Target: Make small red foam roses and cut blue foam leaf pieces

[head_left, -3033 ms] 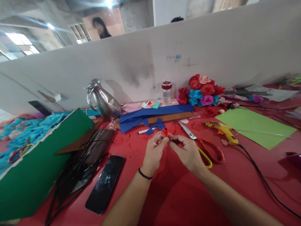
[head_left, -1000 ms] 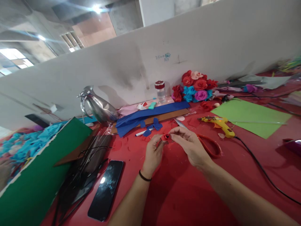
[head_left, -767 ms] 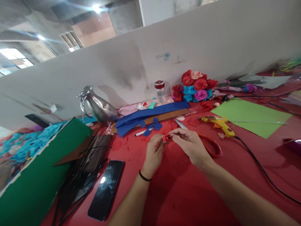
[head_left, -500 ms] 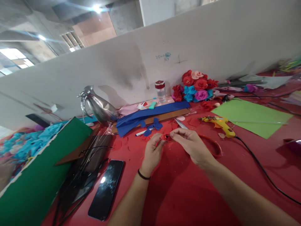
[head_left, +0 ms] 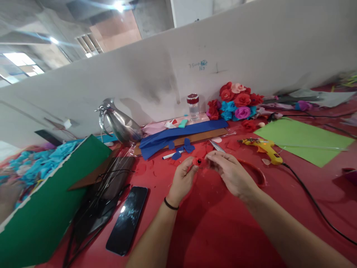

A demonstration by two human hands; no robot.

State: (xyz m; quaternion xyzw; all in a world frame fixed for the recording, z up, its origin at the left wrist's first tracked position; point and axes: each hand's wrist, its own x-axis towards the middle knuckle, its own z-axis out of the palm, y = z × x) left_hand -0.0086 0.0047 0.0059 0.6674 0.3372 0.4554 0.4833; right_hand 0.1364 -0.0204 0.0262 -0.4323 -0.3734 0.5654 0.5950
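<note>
Centrally, left hand [head_left: 182,180]: pinching small red paper flower [head_left: 198,161] above red table [head_left: 212,230].
Right hand [head_left: 232,174]: fingertips bunched just beside flower; contents indeterminable.
Outward: yellow plastic glue gun [head_left: 270,152], right; black rectangular phone [head_left: 127,221], left.

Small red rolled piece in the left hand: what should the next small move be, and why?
Probably bring the right hand in to steady the small red rolled piece at its rim. Only the left hand holds it, and the right fingertips sit close beside it, seemingly apart. Whether they pinch anything is unclear.
</note>
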